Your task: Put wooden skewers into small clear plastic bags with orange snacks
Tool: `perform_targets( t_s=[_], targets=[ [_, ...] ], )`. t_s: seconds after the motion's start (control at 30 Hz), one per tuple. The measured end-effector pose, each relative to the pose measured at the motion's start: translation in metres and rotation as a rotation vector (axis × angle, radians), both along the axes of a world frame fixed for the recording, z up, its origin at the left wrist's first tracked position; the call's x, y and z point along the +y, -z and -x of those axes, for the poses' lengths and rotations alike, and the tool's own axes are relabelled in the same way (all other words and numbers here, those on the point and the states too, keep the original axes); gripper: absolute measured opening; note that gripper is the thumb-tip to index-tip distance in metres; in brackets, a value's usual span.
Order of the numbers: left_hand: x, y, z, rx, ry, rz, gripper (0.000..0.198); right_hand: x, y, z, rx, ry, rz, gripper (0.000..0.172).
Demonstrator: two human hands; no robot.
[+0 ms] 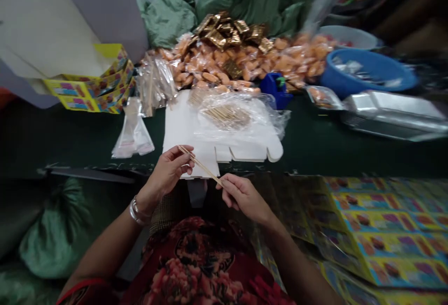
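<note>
Two thin wooden sticks [201, 166], pale, straight and smooth, lie slantwise just above the near edge of the counter [308, 144], held across the gap between the hands. The left hand [171, 170] pinches their far end between thumb and curled fingers, with silver bangles [137, 211] on that wrist; the right hand [241, 197] closes its fingertips on the near end. Just beyond them lies a white cardboard blank [185, 130] with cut tabs, under a crinkled clear plastic bag [227, 116] holding a bundle of similar sticks. Farther back, orange snacks in glossy wrappers [252, 57] form a heap topped by gold foil packets [227, 34]. A blue plastic basin [366, 74] sits far right, and printed yellow cartons [94, 85] stack far left. Flat printed card sheets [395, 230] spread near right.
</note>
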State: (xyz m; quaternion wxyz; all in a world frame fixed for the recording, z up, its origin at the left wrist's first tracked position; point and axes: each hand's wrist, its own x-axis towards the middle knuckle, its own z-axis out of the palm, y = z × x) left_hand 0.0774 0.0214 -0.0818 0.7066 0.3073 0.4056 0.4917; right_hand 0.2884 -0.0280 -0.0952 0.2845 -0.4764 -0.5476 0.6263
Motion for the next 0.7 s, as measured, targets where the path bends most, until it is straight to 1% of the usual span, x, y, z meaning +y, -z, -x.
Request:
perform_targets(
  t_s=[0.07, 0.13, 0.2, 0.27, 0.3, 0.37, 0.43, 0.47, 0.5, 0.53, 0.6, 0.63, 0.67, 0.7],
  targets=[
    [-0.001, 0.002, 0.012, 0.020, -0.072, -0.024, 0.026, 0.005, 0.000, 0.016, -0.063, -0.118, -0.092, 0.030],
    [-0.001, 0.005, 0.024, 0.047, -0.131, -0.027, 0.032, 0.009, -0.002, 0.032, -0.115, -0.223, -0.220, 0.026],
    [-0.001, 0.008, 0.035, 0.093, -0.206, -0.030, 0.045, 0.013, -0.002, 0.046, -0.149, -0.279, -0.326, 0.024],
    [-0.001, 0.012, 0.044, 0.158, -0.275, -0.057, 0.055, 0.017, 0.000, 0.060, -0.174, -0.297, -0.382, 0.032],
    [-0.002, 0.014, 0.048, 0.192, -0.297, -0.077, 0.055, 0.018, 0.002, 0.065, -0.185, -0.301, -0.399, 0.036],
    [-0.003, 0.017, 0.058, 0.246, -0.321, -0.117, 0.046, 0.021, 0.005, 0.074, -0.199, -0.313, -0.430, 0.041],
    [-0.004, 0.020, 0.071, 0.316, -0.304, -0.129, 0.039, 0.026, 0.008, 0.079, -0.211, -0.326, -0.458, 0.041],
    [-0.004, 0.021, 0.079, 0.384, -0.294, -0.130, 0.037, 0.028, 0.009, 0.079, -0.219, -0.326, -0.471, 0.042],
    [-0.002, 0.021, 0.089, 0.495, -0.292, -0.140, 0.034, 0.032, 0.009, 0.078, -0.232, -0.320, -0.480, 0.042],
    [0.001, 0.022, 0.100, 0.656, -0.297, -0.165, 0.030, 0.036, 0.009, 0.077, -0.248, -0.305, -0.486, 0.042],
    [0.013, 0.023, 0.122, 1.096, -0.314, -0.241, 0.022, 0.045, 0.007, 0.073, -0.281, -0.249, -0.497, 0.041],
    [0.021, 0.024, 0.132, 1.330, -0.302, -0.268, 0.021, 0.049, 0.005, 0.072, -0.291, -0.221, -0.502, 0.041],
    [0.029, 0.025, 0.140, 1.538, -0.261, -0.271, 0.022, 0.053, 0.004, 0.071, -0.292, -0.203, -0.506, 0.040],
    [0.038, 0.026, 0.145, 1.702, -0.193, -0.246, 0.025, 0.056, 0.003, 0.070, -0.285, -0.196, -0.511, 0.040]
  ],
)
